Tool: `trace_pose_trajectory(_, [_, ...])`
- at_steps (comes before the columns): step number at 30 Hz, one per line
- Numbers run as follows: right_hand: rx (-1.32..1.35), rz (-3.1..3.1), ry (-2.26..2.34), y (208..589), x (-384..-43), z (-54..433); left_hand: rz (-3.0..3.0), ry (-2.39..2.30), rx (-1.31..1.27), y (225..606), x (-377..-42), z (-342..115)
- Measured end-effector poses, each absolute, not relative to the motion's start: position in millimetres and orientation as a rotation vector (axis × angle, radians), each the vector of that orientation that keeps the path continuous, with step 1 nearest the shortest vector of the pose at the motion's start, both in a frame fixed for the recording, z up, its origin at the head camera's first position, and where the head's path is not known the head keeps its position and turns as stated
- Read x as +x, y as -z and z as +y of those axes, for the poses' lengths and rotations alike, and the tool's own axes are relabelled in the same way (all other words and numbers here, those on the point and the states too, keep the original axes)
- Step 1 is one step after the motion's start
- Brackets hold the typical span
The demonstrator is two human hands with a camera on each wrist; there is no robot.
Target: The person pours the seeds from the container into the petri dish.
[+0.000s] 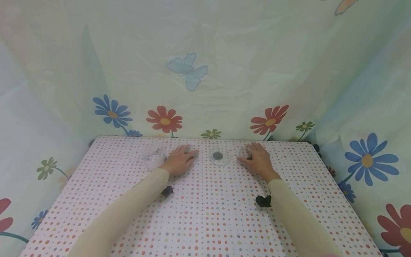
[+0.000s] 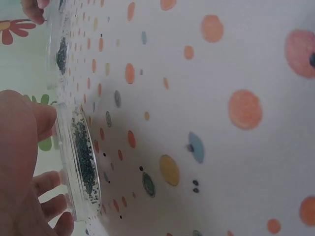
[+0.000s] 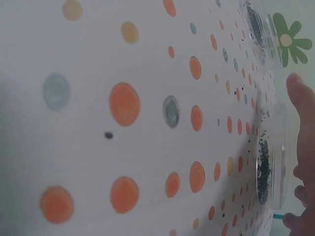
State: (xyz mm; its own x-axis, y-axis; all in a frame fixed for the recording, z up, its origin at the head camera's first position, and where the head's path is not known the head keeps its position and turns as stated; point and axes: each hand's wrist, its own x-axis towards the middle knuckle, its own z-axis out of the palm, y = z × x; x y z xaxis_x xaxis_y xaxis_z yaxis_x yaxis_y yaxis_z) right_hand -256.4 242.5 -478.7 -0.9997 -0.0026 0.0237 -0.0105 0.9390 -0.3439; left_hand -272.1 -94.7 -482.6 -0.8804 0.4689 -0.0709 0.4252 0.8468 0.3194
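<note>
In the head view, my left hand holds a clear, shallow round dish, its thumb and fingers spread about the rim. From the left wrist view, this dish contains dark granules. My right hand is set around a similar clear dish, thumb at the near side and fingers at the far side. Dark granules also show in that dish in the right wrist view. Between the hands stands another clear dish with a dark heap at its middle.
Left of the left hand are clear round dishes with dark specks, partly overlapping. A dotted cloth covers the table, with a few loose dark grains on it. A flower-printed curtain hangs behind. Dark pieces show beside the forearms.
</note>
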Motion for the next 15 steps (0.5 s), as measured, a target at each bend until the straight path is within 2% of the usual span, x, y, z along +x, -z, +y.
trace_pose_trajectory(15, [0.185, -2.972, -0.510, 476.5, -242.0, 239.3, 2.864, -0.511, 0.647, 478.6, -272.5, -90.8])
